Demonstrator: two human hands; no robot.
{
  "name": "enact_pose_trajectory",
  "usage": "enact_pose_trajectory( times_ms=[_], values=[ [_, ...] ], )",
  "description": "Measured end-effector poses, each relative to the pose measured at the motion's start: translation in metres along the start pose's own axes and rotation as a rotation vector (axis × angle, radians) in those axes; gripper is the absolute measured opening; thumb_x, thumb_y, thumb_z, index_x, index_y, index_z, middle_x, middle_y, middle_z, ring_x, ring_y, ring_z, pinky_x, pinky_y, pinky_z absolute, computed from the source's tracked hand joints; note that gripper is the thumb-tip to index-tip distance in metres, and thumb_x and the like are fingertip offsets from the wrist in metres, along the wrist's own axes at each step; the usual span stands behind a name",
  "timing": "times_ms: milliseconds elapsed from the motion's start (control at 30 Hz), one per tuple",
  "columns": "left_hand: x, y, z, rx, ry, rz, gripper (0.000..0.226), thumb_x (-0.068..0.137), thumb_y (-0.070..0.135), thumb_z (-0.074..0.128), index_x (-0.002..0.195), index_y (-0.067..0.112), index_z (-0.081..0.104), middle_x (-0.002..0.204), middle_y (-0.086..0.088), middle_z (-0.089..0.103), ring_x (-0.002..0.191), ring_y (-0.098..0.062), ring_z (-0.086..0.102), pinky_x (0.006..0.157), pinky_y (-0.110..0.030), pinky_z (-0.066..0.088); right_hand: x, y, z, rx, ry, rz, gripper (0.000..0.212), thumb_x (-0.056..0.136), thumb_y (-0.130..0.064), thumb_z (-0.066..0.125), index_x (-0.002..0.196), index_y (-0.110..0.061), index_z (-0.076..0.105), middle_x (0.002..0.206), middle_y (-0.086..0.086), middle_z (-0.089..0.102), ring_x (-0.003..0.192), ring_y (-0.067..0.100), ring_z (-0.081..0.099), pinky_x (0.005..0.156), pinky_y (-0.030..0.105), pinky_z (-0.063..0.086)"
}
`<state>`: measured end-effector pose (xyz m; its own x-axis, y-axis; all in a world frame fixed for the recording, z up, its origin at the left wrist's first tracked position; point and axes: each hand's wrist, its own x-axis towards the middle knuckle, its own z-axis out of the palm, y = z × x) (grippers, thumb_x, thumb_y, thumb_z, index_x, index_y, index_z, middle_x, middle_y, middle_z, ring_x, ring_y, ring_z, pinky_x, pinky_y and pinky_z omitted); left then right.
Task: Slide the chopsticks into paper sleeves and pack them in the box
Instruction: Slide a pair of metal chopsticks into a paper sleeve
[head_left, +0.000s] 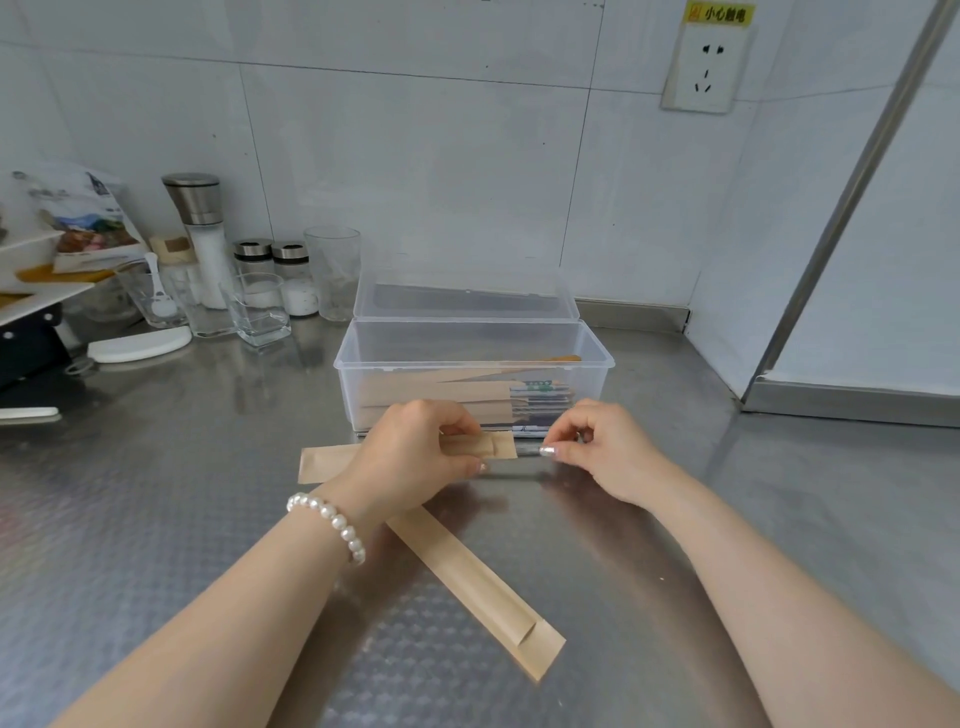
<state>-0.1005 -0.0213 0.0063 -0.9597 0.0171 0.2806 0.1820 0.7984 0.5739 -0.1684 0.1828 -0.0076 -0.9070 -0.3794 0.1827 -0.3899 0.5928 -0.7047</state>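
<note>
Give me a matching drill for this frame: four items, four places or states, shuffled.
Items:
1. left hand
2. right hand
3. spare sleeve
4. box

States:
A. lies flat on the counter, untouched
B. lid open, sleeved pairs inside
C. pinches the chopsticks' exposed end
D. holds a sleeve at its mouth

Pairs: 1-D, 2-C, 3-A, 4-B
</note>
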Motion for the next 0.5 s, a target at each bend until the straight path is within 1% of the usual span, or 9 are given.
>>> enact_pose_trajectory(
  times_ms=[100, 133, 167, 233, 300, 367, 433, 500],
  values=[
    [0.001, 0.000, 0.000, -0.043, 0.032, -0.007, 0.024, 0.067, 0.027, 0.079, 0.088, 0.025, 0.067, 0.085, 0.009, 0.067, 0.087, -0.010, 0.060, 0.081, -0.027, 0.048, -0.001, -0.005, -0.013, 0.254, 0.116, 0.006, 0.023, 0.082, 0.001, 0.064, 0.068, -0.017, 0.060, 0.059, -0.007, 0.055, 0.047, -0.003, 0.046, 0.052, 0.007, 0.036],
    [0.001, -0.001, 0.000, -0.057, 0.043, -0.005, 0.023, 0.067, 0.026, 0.079, 0.087, 0.026, 0.067, 0.084, 0.009, 0.067, 0.087, -0.011, 0.061, 0.081, -0.029, 0.049, -0.001, -0.006, -0.019, 0.366, 0.164, 0.011, 0.022, 0.084, 0.002, 0.061, 0.069, -0.015, 0.060, 0.054, -0.006, 0.058, 0.044, -0.002, 0.047, 0.050, 0.008, 0.036],
    [0.002, -0.001, 0.000, -0.067, 0.049, -0.003, 0.023, 0.066, 0.026, 0.079, 0.085, 0.026, 0.067, 0.083, 0.009, 0.067, 0.086, -0.012, 0.061, 0.081, -0.030, 0.050, -0.001, -0.005, -0.024, 0.489, 0.212, 0.017, 0.021, 0.086, 0.002, 0.059, 0.071, -0.013, 0.060, 0.050, -0.005, 0.059, 0.042, 0.000, 0.046, 0.047, 0.012, 0.037],
    [0.002, -0.002, 0.000, -0.071, 0.053, 0.003, 0.022, 0.066, 0.025, 0.079, 0.084, 0.027, 0.067, 0.082, 0.009, 0.067, 0.085, -0.012, 0.061, 0.080, -0.032, 0.050, 0.001, -0.003, -0.033, 0.767, 0.307, 0.040, 0.018, 0.089, -0.002, 0.054, 0.073, -0.010, 0.058, 0.047, -0.003, 0.057, 0.042, 0.006, 0.044, 0.044, 0.016, 0.036],
    [0.002, -0.002, 0.000, -0.067, 0.058, 0.008, 0.023, 0.066, 0.025, 0.079, 0.085, 0.026, 0.067, 0.081, 0.010, 0.066, 0.084, -0.012, 0.060, 0.079, -0.030, 0.049, 0.003, 0.002, -0.040, 0.996, 0.419, 0.092, 0.020, 0.093, -0.012, 0.050, 0.074, -0.010, 0.055, 0.045, -0.004, 0.052, 0.041, 0.008, 0.040, 0.041, 0.018, 0.032],
    [0.002, -0.002, 0.000, -0.065, 0.063, 0.009, 0.023, 0.066, 0.025, 0.079, 0.086, 0.026, 0.067, 0.079, 0.013, 0.064, 0.082, -0.011, 0.059, 0.077, -0.027, 0.048, 0.005, 0.007, -0.048, 1.097, 0.547, 0.156, 0.027, 0.097, -0.022, 0.045, 0.073, -0.012, 0.050, 0.041, -0.004, 0.045, 0.037, 0.008, 0.033, 0.039, 0.016, 0.025],
    [0.002, -0.002, 0.000, -0.065, 0.063, 0.011, 0.024, 0.066, 0.025, 0.079, 0.087, 0.026, 0.067, 0.078, 0.014, 0.062, 0.081, -0.010, 0.057, 0.076, -0.025, 0.046, 0.005, 0.014, -0.057, 1.112, 0.688, 0.207, 0.031, 0.099, -0.029, 0.040, 0.072, -0.014, 0.045, 0.035, -0.004, 0.039, 0.032, 0.009, 0.026, 0.037, 0.015, 0.019],
    [0.002, -0.003, 0.000, -0.061, 0.063, 0.013, 0.024, 0.066, 0.026, 0.079, 0.087, 0.026, 0.067, 0.080, 0.012, 0.063, 0.081, -0.010, 0.057, 0.077, -0.025, 0.045, 0.003, 0.020, -0.065, 1.115, 0.823, 0.249, 0.033, 0.099, -0.032, 0.037, 0.071, -0.015, 0.042, 0.031, -0.005, 0.034, 0.027, 0.009, 0.022, 0.035, 0.014, 0.015]
  ],
)
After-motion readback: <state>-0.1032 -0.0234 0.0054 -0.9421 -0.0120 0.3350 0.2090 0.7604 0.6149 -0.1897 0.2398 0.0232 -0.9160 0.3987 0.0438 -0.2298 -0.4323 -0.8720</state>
